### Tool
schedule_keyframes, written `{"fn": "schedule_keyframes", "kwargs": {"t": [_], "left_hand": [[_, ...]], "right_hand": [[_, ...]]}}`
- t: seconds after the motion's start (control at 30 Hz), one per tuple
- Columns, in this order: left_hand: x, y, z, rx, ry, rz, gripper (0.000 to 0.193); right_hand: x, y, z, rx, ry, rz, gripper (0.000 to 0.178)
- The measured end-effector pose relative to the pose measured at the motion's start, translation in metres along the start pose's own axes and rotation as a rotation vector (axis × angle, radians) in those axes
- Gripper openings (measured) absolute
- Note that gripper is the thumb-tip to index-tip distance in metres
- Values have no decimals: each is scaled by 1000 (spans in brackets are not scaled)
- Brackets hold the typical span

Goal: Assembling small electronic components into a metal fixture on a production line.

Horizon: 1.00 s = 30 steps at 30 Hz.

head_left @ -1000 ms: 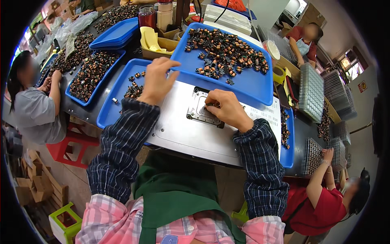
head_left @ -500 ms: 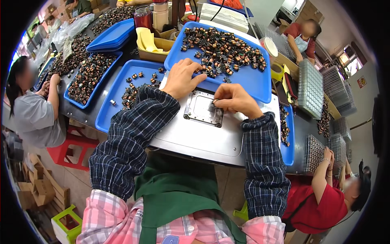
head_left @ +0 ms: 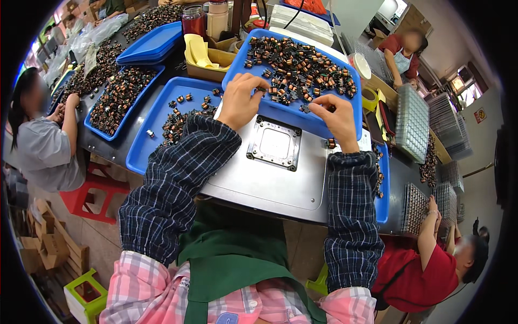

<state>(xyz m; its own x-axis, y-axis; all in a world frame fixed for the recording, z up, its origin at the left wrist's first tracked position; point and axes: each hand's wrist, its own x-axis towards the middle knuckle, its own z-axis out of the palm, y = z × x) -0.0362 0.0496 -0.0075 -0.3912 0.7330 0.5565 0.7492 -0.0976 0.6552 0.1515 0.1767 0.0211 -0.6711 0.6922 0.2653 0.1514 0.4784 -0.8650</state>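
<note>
My left hand, over the near-left rim of the big blue tray, pinches a small copper-wound coil between thumb and fingers. My right hand reaches over the tray's near right side, its thumb and fingertips closed at a small dark coil part; the fingers partly hide the grip. Many copper-and-black coils fill the tray. Below the hands, a square metal fixture with screws at its corners sits on a silver plate. One loose coil lies beside my right wrist.
Blue trays of coils stand at left and right. A cardboard box holds yellow cloths. Stacked clear plastic trays stand at right. Co-workers sit at left, at far right and at near right.
My right hand has left the metal fixture and moved up and right to the blue tray, uncovering the fixture. A coil now shows at my left fingertips and another beside my right wrist.
</note>
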Motion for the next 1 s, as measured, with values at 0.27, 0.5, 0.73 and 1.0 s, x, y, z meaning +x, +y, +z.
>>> {"fn": "schedule_keyframes", "kwargs": {"t": [0.27, 0.5, 0.73, 1.0], "left_hand": [[-29, 29, -5, -191, -115, 87, 17], [-45, 35, -6, -90, -399, 184, 13], [-44, 38, 0, 51, -441, 260, 9], [-45, 38, -7, 18, -433, 227, 11]], "right_hand": [[13, 11, 6, -593, -2, -216, 18], [14, 18, 8, -652, 115, -263, 17], [19, 2, 8, -727, -72, -112, 23], [26, 21, 3, -682, -53, -217, 20]]}}
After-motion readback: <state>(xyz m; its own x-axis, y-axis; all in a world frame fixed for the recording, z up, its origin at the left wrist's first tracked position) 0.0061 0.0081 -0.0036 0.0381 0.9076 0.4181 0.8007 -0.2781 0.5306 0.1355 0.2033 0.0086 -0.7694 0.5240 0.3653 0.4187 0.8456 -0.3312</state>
